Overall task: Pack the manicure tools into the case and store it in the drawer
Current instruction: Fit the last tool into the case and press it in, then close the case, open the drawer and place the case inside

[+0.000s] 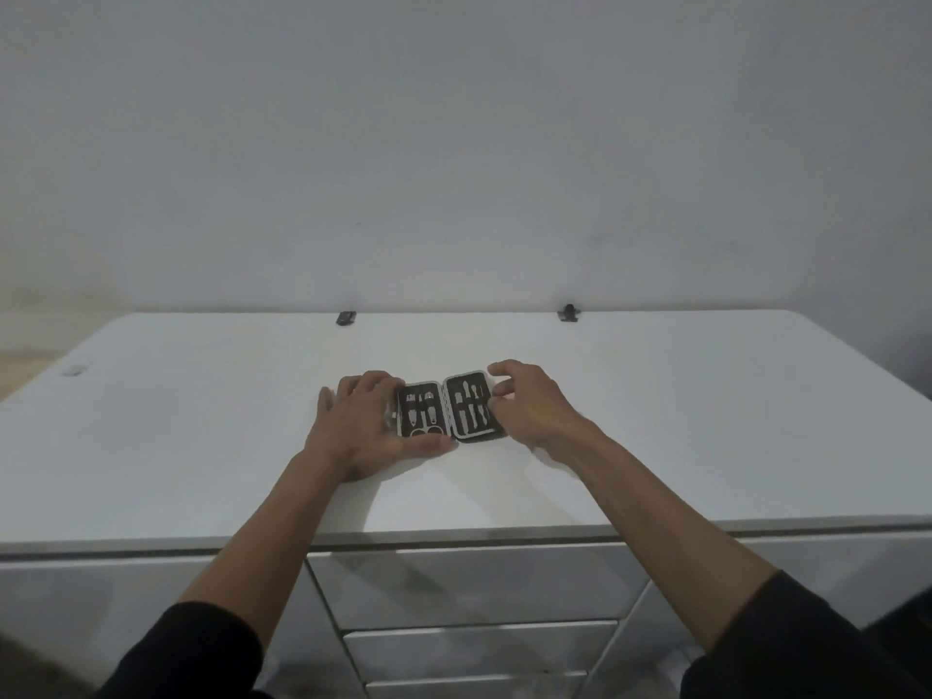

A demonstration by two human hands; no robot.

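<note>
A small dark hinged manicure case with a pale rim [450,409] lies open flat mid-bench on the glossy white bench [201,446], both halves showing silvery metal manicure tools [471,406] seated in their slots. The left hand [360,428], fingers spread, presses on the case's left half, apparently to steady it. The right hand [529,403], fingers loosely curled, touches the right half's outer edge, seemingly poised to fold it shut. White drawers [474,587] wait closed below the near edge.

white wall [454,143], two small black clips [346,318] at countertop's back edge
</note>
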